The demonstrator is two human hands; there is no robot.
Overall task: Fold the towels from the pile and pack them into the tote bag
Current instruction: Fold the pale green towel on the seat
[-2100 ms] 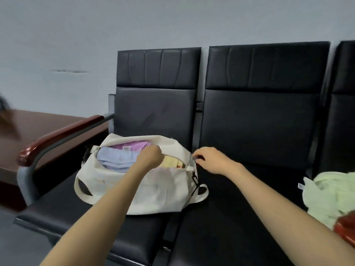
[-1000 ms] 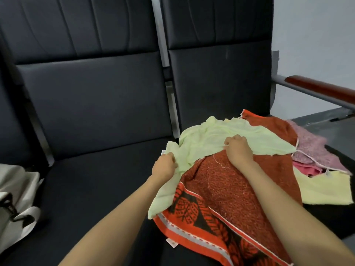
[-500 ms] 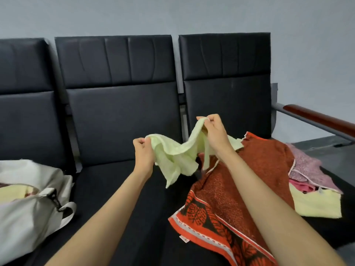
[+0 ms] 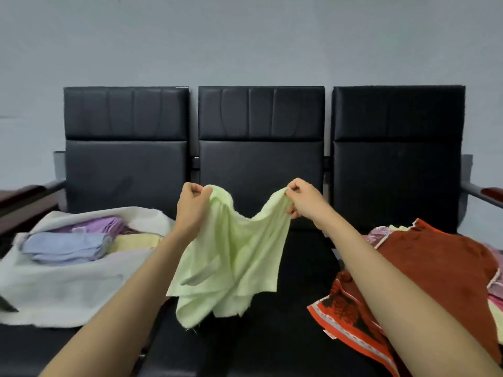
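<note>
Both hands are up and apart: my left hand [image 4: 192, 202] and right hand [image 4: 304, 198] each pinch the top edge of the pale green towel [image 4: 234, 257], hanging unfolded over the middle seat [image 4: 272, 338], tote bag [image 4: 68, 289] at left, towel pile [image 4: 441, 257] at right.

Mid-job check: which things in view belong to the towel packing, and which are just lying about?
Job: light green towel, pinched by left hand and right hand; tote bag holding folded towels; pile topped by the red towel.
Just there: black seats, wooden armrest, grey wall.
</note>
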